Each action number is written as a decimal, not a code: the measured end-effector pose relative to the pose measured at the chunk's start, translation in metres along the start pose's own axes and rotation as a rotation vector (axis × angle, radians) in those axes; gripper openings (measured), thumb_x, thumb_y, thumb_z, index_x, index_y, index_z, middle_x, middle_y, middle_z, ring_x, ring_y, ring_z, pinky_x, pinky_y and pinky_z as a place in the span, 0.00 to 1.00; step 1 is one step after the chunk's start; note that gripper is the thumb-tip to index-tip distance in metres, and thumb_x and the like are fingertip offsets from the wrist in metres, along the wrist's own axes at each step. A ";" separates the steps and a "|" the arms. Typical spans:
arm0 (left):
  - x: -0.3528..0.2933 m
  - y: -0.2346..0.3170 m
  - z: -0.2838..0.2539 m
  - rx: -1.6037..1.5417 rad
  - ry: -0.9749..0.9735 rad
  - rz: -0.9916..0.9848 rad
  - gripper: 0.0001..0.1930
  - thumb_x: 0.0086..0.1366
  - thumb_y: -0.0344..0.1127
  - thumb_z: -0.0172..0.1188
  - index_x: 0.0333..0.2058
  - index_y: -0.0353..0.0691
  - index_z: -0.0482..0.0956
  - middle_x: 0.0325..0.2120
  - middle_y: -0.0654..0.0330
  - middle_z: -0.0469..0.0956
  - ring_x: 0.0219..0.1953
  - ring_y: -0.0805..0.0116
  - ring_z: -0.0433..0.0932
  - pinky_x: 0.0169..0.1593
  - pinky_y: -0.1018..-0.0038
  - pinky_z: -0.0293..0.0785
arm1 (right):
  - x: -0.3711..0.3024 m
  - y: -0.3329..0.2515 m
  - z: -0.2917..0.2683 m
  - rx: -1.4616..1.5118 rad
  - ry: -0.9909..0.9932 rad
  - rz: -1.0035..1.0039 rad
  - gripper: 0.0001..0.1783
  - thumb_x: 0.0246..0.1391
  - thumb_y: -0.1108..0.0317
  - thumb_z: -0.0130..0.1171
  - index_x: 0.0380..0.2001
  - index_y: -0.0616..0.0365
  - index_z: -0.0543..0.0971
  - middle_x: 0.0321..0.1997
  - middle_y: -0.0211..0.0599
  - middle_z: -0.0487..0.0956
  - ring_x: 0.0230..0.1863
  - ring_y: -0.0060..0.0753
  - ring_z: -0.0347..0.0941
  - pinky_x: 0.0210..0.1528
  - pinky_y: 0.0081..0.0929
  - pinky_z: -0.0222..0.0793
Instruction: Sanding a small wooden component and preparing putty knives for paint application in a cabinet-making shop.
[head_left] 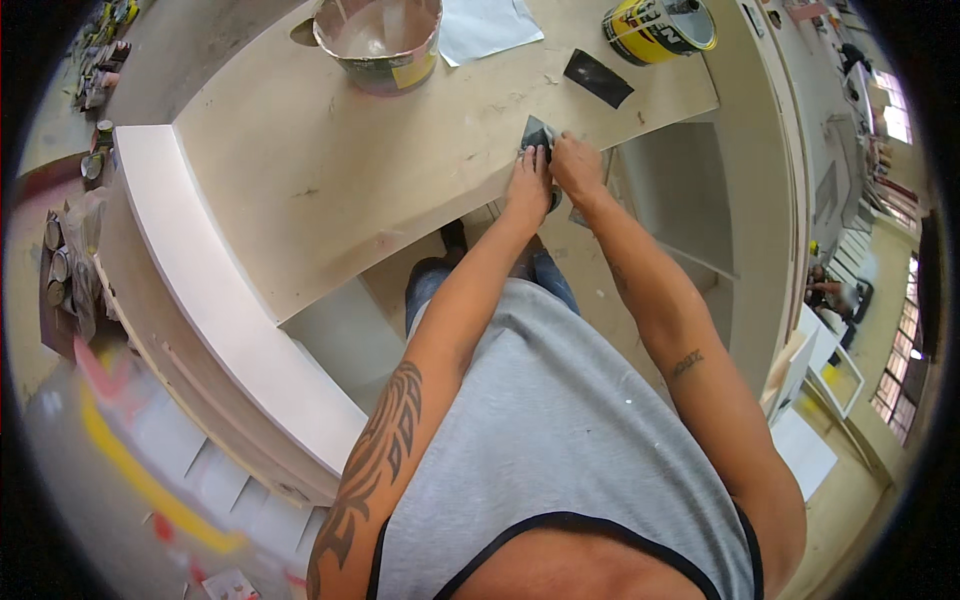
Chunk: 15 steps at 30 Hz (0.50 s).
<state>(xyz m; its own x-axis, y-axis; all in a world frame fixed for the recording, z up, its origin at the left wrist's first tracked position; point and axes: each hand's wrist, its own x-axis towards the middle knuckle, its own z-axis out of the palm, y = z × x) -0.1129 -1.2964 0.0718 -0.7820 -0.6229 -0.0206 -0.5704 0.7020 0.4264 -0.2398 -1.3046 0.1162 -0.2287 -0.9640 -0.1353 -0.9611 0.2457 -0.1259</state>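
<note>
Both my hands meet at the front edge of the cream-coloured worktop. A small dark grey, pointed flat piece (537, 130) shows at my left fingertips; it looks like a scraper blade or folded sandpaper, but I cannot tell which. My left hand (530, 183) has its fingers pressed together over this piece. Right beside it, my right hand (577, 168) is closed, its knuckles up; what is inside its fingers is hidden. A dark rectangular sheet like sandpaper (598, 79) lies on the worktop just beyond my right hand.
An open bucket (385, 75) smeared with pinkish-white paste stands at the far left of the worktop (330, 190). Next to it lies a white sheet (488, 28). A yellow and black can (655, 30) stands at the far right. A raised white panel (215, 270) borders the left side.
</note>
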 end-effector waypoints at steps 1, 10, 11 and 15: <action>0.000 0.005 0.000 -0.022 0.020 0.016 0.25 0.63 0.33 0.47 0.57 0.26 0.67 0.63 0.38 0.57 0.65 0.39 0.56 0.65 0.55 0.55 | 0.008 0.006 -0.001 -0.021 0.003 0.003 0.06 0.45 0.71 0.57 0.25 0.61 0.80 0.32 0.48 0.79 0.33 0.54 0.79 0.35 0.43 0.75; 0.003 -0.007 -0.004 0.002 -0.199 0.027 0.26 0.61 0.34 0.53 0.58 0.32 0.67 0.65 0.43 0.55 0.67 0.45 0.54 0.68 0.57 0.53 | -0.002 0.010 0.001 -0.076 -0.043 -0.042 0.06 0.49 0.68 0.56 0.25 0.58 0.80 0.32 0.44 0.79 0.33 0.50 0.79 0.35 0.43 0.74; 0.003 -0.008 -0.004 0.000 -0.202 0.033 0.26 0.61 0.34 0.53 0.58 0.32 0.67 0.65 0.43 0.55 0.67 0.45 0.54 0.68 0.57 0.53 | 0.005 0.014 -0.001 -0.072 -0.035 -0.037 0.06 0.49 0.68 0.56 0.26 0.57 0.80 0.32 0.42 0.79 0.33 0.49 0.79 0.35 0.43 0.74; 0.003 -0.014 -0.008 -0.026 -0.114 0.033 0.29 0.53 0.32 0.58 0.55 0.29 0.69 0.65 0.38 0.52 0.68 0.42 0.53 0.68 0.58 0.55 | 0.002 0.018 0.003 -0.155 0.078 -0.182 0.06 0.49 0.67 0.57 0.25 0.57 0.80 0.34 0.41 0.79 0.33 0.48 0.79 0.33 0.41 0.75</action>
<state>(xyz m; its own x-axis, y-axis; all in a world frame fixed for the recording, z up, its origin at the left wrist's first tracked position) -0.1053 -1.3112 0.0729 -0.8247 -0.5553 -0.1077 -0.5381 0.7114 0.4522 -0.2566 -1.3016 0.1106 -0.0556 -0.9973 -0.0473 -0.9984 0.0552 0.0114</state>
